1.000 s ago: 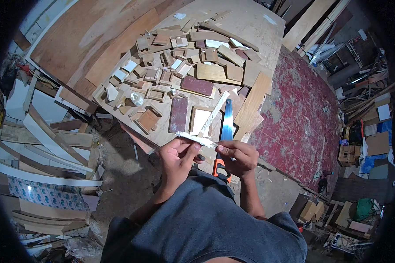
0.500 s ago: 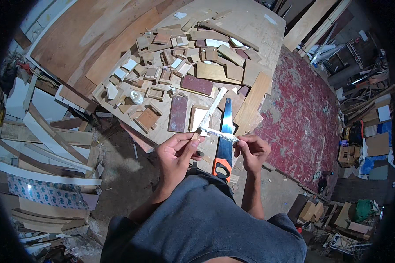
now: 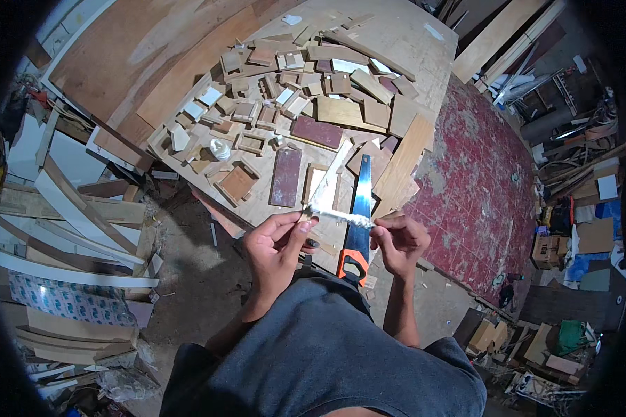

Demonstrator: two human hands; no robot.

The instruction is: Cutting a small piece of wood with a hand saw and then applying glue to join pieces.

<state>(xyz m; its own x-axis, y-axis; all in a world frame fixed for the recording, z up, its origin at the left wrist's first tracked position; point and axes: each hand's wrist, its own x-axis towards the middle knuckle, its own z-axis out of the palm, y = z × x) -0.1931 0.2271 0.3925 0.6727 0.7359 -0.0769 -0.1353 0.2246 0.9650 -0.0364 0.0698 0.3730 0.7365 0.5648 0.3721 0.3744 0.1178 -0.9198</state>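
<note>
Between the thumb and fingers of my left hand (image 3: 274,251) is a narrow wooden stick (image 3: 332,174), pale along its length and pointing away from me to the upper right. A shiny whitish strip (image 3: 342,217), crumpled or twisted like plastic film or tape, runs sideways from the stick near my left fingertips. Its other end is pinched by my right hand (image 3: 400,243), and it looks stretched taut. Below the strip lies a handsaw (image 3: 361,201) with a blue-looking blade and an orange handle (image 3: 352,265) at the table's near edge.
Many wood offcuts and small wooden frames (image 3: 249,142) cover the worktable (image 3: 389,21). A small clear-and-white round container (image 3: 219,149) stands among them. Dark red boards (image 3: 285,177) lie near the stick. Red floor (image 3: 480,201) stretches right; scrap panels (image 3: 83,208) pile up left.
Both hands keep their grips and have shifted only slightly. The strip hangs a little lower at its right end, and the whole view has moved slightly.
</note>
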